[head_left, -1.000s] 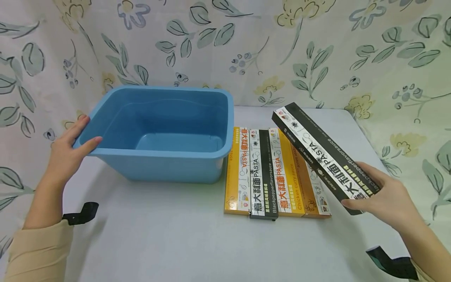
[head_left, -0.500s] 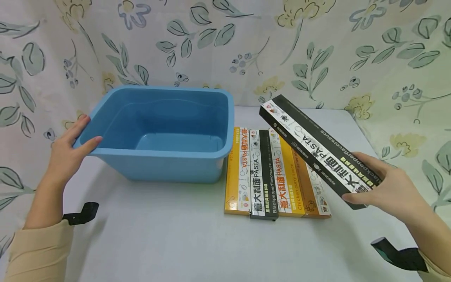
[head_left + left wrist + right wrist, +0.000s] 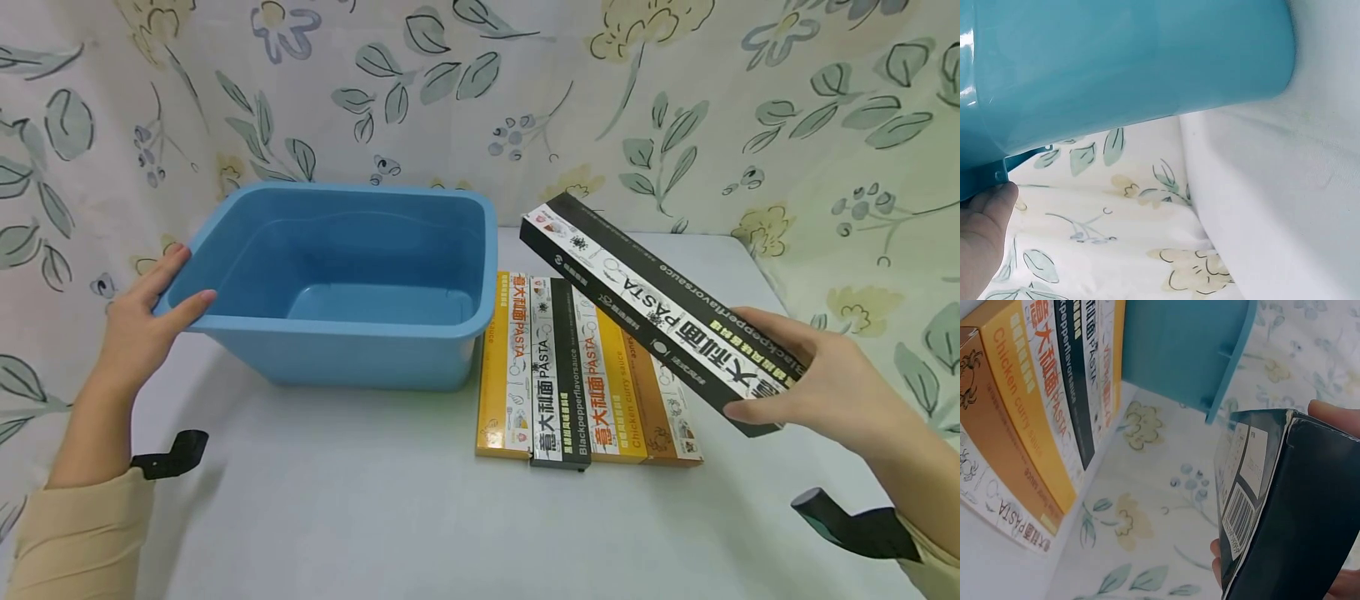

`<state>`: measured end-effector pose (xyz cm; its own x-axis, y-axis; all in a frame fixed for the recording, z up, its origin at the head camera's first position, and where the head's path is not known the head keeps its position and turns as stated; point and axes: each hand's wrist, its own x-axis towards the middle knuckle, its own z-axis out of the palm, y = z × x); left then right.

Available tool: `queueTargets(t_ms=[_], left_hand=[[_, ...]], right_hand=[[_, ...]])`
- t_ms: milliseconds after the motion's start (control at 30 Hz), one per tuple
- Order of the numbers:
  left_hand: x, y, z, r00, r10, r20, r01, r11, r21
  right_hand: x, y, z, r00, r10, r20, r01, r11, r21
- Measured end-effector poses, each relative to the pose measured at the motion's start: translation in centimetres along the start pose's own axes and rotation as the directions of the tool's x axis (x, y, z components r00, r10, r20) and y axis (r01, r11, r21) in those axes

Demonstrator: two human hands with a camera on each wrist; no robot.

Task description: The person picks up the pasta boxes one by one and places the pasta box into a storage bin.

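Note:
My left hand (image 3: 142, 312) grips the left rim of an open blue plastic tub (image 3: 352, 360), thumb over the edge. In the left wrist view, fingertips (image 3: 999, 203) sit under the tub's lip. My right hand (image 3: 821, 387) holds a black-and-white pasta box (image 3: 663, 321) by its near end. The box is tilted in the air, its far end up and to the left. Below it several pasta boxes lie side by side: a yellow box (image 3: 492, 417), a black box (image 3: 573, 417), another yellow box (image 3: 626, 417) and a brown box (image 3: 656, 425), partly hidden.
The tub stands on a white table (image 3: 360, 500), just left of the row of boxes. Behind and at both sides hangs a flowered cloth (image 3: 555, 75). A black wrist mount (image 3: 855, 525) juts from the right sleeve.
My right hand has moved the held pasta box left and slightly up, toward the tub. My left hand, the tub and the row of boxes stay in place.

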<state>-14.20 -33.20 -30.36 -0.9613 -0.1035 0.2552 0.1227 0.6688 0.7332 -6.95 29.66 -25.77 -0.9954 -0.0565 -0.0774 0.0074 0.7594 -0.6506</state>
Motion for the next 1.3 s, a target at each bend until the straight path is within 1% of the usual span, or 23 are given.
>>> queueTargets(t_ms=[167, 267, 433, 533, 700, 800, 1067, 1200, 1300], left_hand=[[-0.1, 0.0, 0.0, 1.000, 0.002, 0.002, -0.002, 1.000, 0.002], [-0.1, -0.1, -0.1, 1.000, 0.005, 0.005, -0.005, 1.000, 0.001], [-0.1, -0.2, -0.1, 1.000, 0.005, 0.003, -0.005, 1.000, 0.000], [-0.1, -0.1, -0.1, 1.000, 0.004, 0.002, -0.004, 1.000, 0.004], [-0.1, -0.1, -0.1, 1.000, 0.011, 0.003, -0.011, 1.000, 0.002], [-0.1, -0.1, -0.1, 1.000, 0.015, 0.004, -0.015, 1.000, 0.001], [-0.1, 0.0, -0.2, 1.000, 0.013, 0.017, -0.013, 1.000, 0.012], [-0.1, 0.1, -0.3, 0.999, 0.007, 0.035, -0.008, 1.000, 0.020], [-0.1, 0.2, -0.4, 0.999, 0.005, 0.046, -0.006, 1.000, 0.027]], right_hand=[[0.2, -0.8, -0.2, 0.999, 0.003, 0.038, -0.004, 1.000, 0.020], [0.3, -1.6, -0.1, 0.998, -0.009, 0.070, 0.007, 1.000, 0.028], [0.5, -2.6, -0.1, 0.995, -0.026, 0.093, 0.023, 0.999, 0.036], [0.6, -3.2, -0.1, 0.994, -0.022, 0.107, 0.019, 0.999, 0.028], [0.8, -4.2, -0.1, 0.991, -0.036, 0.129, 0.035, 0.999, 0.012], [0.9, -4.8, 0.0, 0.988, -0.061, 0.145, 0.059, 0.998, 0.024], [1.3, -5.9, 0.2, 0.980, -0.109, 0.165, 0.108, 0.994, 0.016], [1.5, -6.2, 0.3, 0.975, -0.134, 0.176, 0.129, 0.991, 0.040], [1.6, -6.5, 0.4, 0.974, -0.147, 0.174, 0.145, 0.989, 0.029]])
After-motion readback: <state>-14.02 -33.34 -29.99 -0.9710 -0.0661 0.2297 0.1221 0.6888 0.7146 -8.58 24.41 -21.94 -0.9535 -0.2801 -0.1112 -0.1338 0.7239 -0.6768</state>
